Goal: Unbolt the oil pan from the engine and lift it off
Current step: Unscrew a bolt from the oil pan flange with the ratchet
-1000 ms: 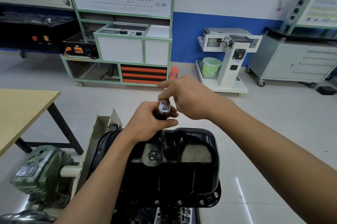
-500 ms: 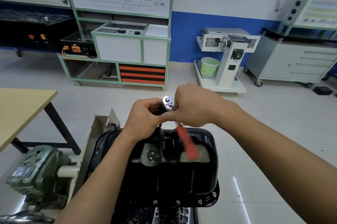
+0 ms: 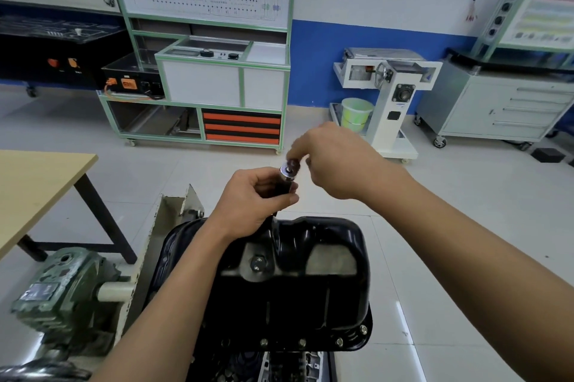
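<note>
1. Since the earlier frames the red-handled ratchet has gone from view – half a second ago its handle hung from the right hand across the pan; now the right hand (image 3: 338,164) has lifted a little clear of the left and only the socket piece remains between them.
2. Oil pan (image 3: 298,282): black, seated on the upturned engine (image 3: 279,366) directly below the hands, drain plug (image 3: 258,263) facing the camera. Several flange bolts (image 3: 302,342) along the near edge are in place, so in my judgement the unbolting is far from complete and the pan cannot yet be lifted.
3. Left hand (image 3: 254,198): forearm rising from lower left, fingers curled around a dark socket or extension (image 3: 287,178), its silvery end pointing up and away, just above the pan's far rim.
4. Right hand: forearm crossing from lower right, wrist bent down, fingertips (image 3: 295,151) pinched at a small dark item (image 3: 293,162) touching the socket's end – too blurred to identify.
5. Risks: the small item could slip from the pinch and fall behind the engine stand or onto the floor; a poorly seated socket could round a bolt head. Loosening one side only could let the pan tilt and bind.
</note>
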{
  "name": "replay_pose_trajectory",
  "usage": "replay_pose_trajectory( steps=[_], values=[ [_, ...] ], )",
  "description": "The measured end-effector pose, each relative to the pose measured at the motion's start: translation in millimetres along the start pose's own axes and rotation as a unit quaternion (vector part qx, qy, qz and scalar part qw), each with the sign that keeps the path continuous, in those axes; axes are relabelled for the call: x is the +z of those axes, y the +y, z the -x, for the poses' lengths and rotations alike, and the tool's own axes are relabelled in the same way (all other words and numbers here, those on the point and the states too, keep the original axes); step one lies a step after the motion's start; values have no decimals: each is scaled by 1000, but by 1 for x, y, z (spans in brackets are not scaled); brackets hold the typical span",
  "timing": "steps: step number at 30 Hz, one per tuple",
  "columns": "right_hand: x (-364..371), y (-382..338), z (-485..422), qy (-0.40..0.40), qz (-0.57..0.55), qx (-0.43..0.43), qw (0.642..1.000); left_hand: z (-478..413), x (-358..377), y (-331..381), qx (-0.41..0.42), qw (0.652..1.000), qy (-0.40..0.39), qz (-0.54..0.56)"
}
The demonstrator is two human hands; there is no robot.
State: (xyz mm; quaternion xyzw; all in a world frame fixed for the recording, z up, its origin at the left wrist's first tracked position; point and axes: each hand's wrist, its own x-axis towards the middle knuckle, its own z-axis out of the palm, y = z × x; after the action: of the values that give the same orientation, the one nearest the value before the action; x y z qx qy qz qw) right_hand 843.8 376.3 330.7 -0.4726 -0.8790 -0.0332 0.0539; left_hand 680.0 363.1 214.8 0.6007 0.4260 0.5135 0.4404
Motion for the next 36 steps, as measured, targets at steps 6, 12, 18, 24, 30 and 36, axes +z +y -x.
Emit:
replay_pose_trajectory(
  steps=[6, 12, 18, 24, 30, 36],
  values=[
    [7, 4, 2, -6, -123, -66, 990, 3, -1, 6, -12, 1000, -10, 11],
    [-2, 4, 6, 4, -67, 27, 997, 2, 2, 7, 17, 999, 41, -2],
    [4, -13, 15, -72, -139, 78, 985, 2, 0, 5, 40, 998, 39, -17],
    [-4, -5, 11, -71, -105, 49, 991, 1, -1, 2, 27, 999, 26, -4],
    [-5, 9, 7, -32, -37, 2, 999, 1, -2, 4, -6, 1000, -25, 2],
    [3, 8, 6, -30, -133, -66, 988, 2, -4, 3, -16, 997, -70, -29]
  ],
)
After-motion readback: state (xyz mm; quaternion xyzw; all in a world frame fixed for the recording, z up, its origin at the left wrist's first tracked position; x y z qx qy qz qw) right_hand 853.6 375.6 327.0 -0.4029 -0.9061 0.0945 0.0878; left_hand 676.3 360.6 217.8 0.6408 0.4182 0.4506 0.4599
